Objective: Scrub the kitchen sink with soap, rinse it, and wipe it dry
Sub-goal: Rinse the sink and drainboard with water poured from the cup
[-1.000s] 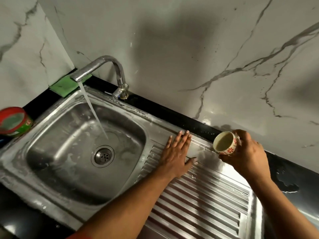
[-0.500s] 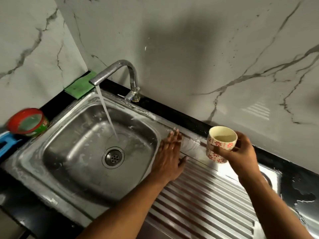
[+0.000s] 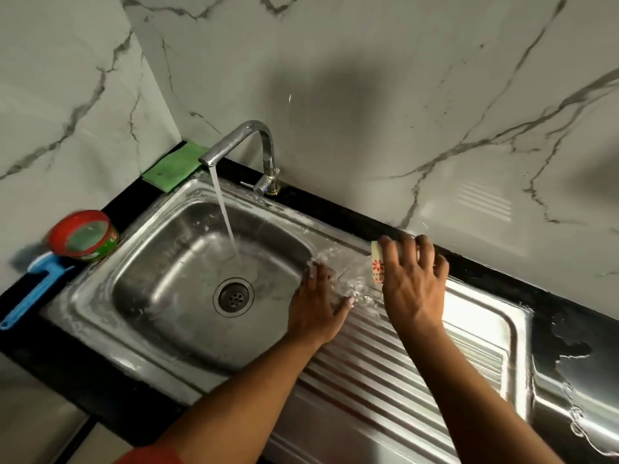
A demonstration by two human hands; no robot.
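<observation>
Stainless sink [image 3: 160,249] set in black counter [image 3: 502,283]: basin left, ribbed drainboard [image 3: 385,380] right. Tap [image 3: 254,133] at back rim is running, stream [image 3: 223,212] landing just behind the drain [image 3: 233,297]. Left hand [image 3: 315,309] flat on the strip between basin and drainboard, fingers straight, water splashing over them. Right hand [image 3: 415,289] just beside it, fingers curled over a floral cup [image 3: 377,262] tipped on its side, mouth toward basin. Green pad [image 3: 172,169] in back corner. Red tub [image 3: 83,236] and blue brush [image 3: 33,296] on counter left of sink.
</observation>
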